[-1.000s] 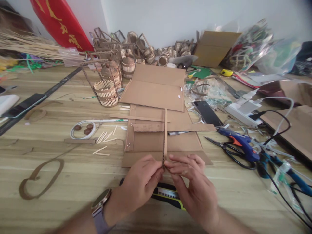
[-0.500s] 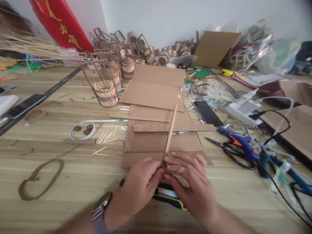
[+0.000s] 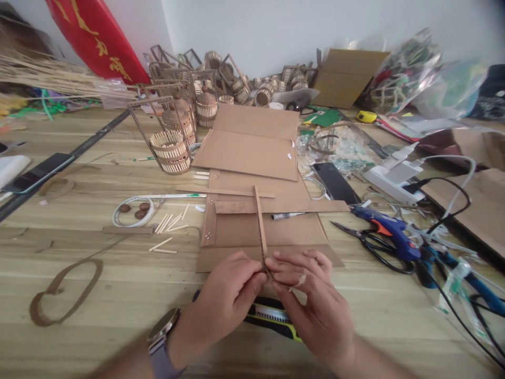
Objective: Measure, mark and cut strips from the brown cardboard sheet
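A narrow cardboard strip (image 3: 259, 221) stands out away from me, its near end pinched between my two hands. My left hand (image 3: 236, 287), with a watch on its wrist, closes thumb and fingertips on that end. From the other side, my right hand (image 3: 311, 295) grips the same end, its fingers bent close together; a pale scrap clings to one finger. Under both hands lies a black and yellow utility knife (image 3: 272, 315), partly covered. Beyond them are stacked cardboard sheets (image 3: 236, 231), with a wider cardboard strip (image 3: 284, 207) lying across.
Small wooden sticks (image 3: 168, 223) and a white tape ring (image 3: 132, 211) around brown balls lie left. Small stick buckets (image 3: 170, 151) stand behind. On the right are black scissors (image 3: 379, 250), a blue glue gun (image 3: 389, 231), a phone (image 3: 335, 183) and a power strip (image 3: 394, 179) with cables.
The far end of the narrow cardboard strip has swung left and lower. Both hands stay nearly in place, still pinching its near end.
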Tool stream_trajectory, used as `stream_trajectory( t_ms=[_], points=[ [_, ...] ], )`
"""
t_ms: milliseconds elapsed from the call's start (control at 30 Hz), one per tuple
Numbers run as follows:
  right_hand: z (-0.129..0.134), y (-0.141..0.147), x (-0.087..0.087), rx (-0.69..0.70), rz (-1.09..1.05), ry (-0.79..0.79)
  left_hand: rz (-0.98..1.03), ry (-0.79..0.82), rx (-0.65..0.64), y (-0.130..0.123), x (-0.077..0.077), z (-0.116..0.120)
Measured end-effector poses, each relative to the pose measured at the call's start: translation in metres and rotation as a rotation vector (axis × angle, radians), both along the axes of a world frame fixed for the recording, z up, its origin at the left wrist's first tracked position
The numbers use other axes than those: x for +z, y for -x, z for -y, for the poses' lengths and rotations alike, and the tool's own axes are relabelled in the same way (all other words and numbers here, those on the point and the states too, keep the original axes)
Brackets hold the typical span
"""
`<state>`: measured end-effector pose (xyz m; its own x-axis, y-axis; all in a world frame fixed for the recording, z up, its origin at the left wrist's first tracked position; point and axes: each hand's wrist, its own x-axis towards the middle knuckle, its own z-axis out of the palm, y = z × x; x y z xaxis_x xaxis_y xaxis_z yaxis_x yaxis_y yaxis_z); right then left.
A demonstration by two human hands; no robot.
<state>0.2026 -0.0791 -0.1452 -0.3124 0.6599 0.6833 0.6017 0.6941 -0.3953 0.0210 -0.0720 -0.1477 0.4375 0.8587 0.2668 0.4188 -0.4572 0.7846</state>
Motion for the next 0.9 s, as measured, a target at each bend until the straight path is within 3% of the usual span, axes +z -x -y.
stream_trajectory(
  t_ms=[267, 900],
  points=[
    [-0.002, 0.0011, -0.0076, -0.001, -0.005, -0.009, -0.068, -0.023, 0.088, -0.0027, -0.0019, 0.004],
    [-0.0053, -0.0012, -0.0057, 0.043, -0.236, 0.242, -0.021, -0.051, 0.028, -0.0017, -0.0007, 0.0002]
  ],
)
